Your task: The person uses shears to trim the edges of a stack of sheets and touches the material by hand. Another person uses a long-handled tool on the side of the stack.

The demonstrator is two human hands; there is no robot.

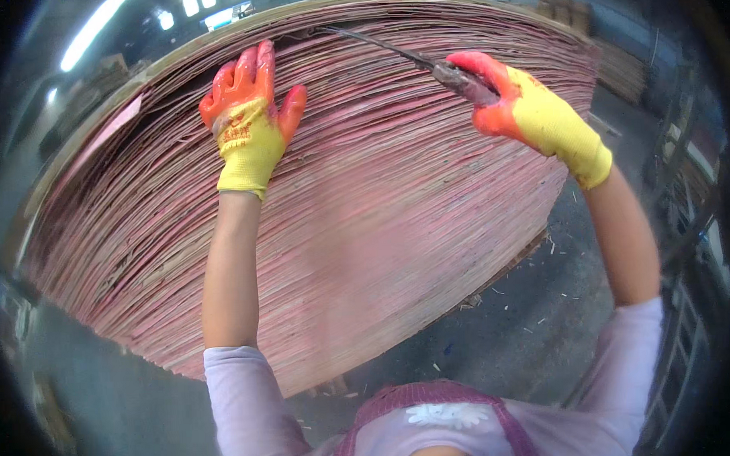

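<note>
Nearest the camera, a pale lilac top with a white flower patch (446, 415) and dark red straps was seen at the lower edge, with both sleeves pushed up and the bare forearms raised from them. Below and to the right, a grey concrete floor (513, 327) was strewn with small wood splinters.

Beyond the arms, a tall stack of thin veneer sheets (365, 220) was shown edge-on, its many pink and tan layers filling the middle of the view and bowed by the lens.

The left hand (249, 119), clad in a yellow knitted glove with orange coated fingers, was laid flat against the edges of the stack near its top, the fingers spread wide and nothing gripped. The right hand (509, 98), gloved alike, was closed around the handle of a long, thin knife (399, 54). The blade was seen to run up and to the left from that fist, its tip resting among the topmost layers of the stack, between the two hands and above the left one.

Farthest off, ceiling strip lights (93, 28) and stacked wooden material (566, 8) were made out dimly.
</note>
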